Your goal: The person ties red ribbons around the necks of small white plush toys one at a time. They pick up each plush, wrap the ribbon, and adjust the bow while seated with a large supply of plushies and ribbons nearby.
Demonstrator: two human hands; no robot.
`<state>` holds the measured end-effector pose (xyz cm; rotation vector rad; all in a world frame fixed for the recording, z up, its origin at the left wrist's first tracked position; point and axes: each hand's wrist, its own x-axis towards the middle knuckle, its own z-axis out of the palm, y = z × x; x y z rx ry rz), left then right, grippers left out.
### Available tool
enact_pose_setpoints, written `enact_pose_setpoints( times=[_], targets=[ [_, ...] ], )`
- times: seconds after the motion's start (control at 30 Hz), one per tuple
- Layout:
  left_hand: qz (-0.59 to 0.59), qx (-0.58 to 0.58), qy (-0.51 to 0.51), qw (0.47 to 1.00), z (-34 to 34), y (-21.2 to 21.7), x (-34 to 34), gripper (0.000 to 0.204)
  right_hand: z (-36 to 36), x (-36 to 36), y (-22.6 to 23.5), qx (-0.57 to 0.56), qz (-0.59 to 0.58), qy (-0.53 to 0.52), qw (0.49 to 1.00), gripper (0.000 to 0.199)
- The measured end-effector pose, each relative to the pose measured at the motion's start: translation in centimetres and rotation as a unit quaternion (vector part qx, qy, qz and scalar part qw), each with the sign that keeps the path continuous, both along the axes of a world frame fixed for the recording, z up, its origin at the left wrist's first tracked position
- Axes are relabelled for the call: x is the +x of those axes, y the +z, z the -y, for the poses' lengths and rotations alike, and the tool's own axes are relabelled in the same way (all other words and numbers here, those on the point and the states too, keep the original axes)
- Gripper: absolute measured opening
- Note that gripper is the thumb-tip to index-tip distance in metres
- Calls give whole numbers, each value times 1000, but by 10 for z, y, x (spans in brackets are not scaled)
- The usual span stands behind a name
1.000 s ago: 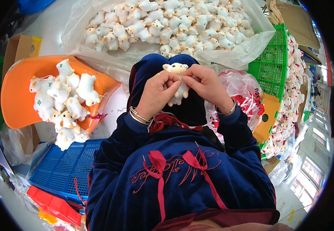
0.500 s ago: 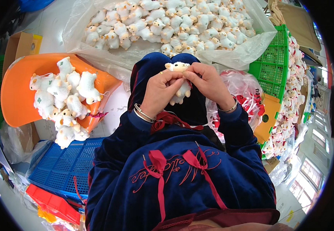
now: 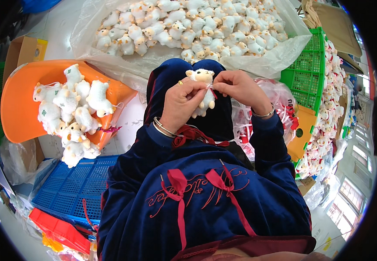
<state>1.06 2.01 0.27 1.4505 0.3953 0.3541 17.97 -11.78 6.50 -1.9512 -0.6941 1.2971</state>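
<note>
I hold a small white plush sheep over my lap, its cream face turned upward. My left hand grips its left side, with a ring on one finger and bangles at the wrist. My right hand pinches a thin red and white ribbon at the toy's neck. A bracelet sits on that wrist too. Both hands meet just above my knees, which are covered in dark blue velvet.
A clear plastic sheet heaped with several white plush sheep lies ahead. An orange tub at left holds more sheep. A blue crate sits lower left, a green crate at right, and a bag of red ribbons beside my right knee.
The toy and both hands have shifted slightly; my right fingers now pinch the ribbon closer at the sheep's neck.
</note>
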Motion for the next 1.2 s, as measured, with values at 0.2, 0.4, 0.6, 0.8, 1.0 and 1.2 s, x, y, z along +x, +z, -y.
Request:
enact_pose_setpoints(
  times=[0.2, 0.4, 0.6, 0.8, 1.0, 1.2],
  targets=[
    [-50, 5, -37, 998, -6, 4, 3, 11, -2, -16, -11, 120, -32, -116, 985, 8],
    [-52, -11, -49, 997, -9, 0, 6, 11, -9, -18, 14, 89, 113, 23, 989, 8],
    [-33, 3, -63, 997, -12, 2, 7, 18, -5, -16, 2, 77, 78, -11, 994, 11],
    [-22, -58, -74, 995, -13, 8, 7, 22, -11, -23, 7, 92, 48, -53, 993, 15],
    [-27, -56, -44, 997, -10, -1, 8, 20, -9, -25, -5, 114, 31, -61, 991, 16],
    [-58, -94, -46, 993, -7, 0, 6, 15, -6, -13, -3, 100, -60, -104, 988, 18]
  ],
)
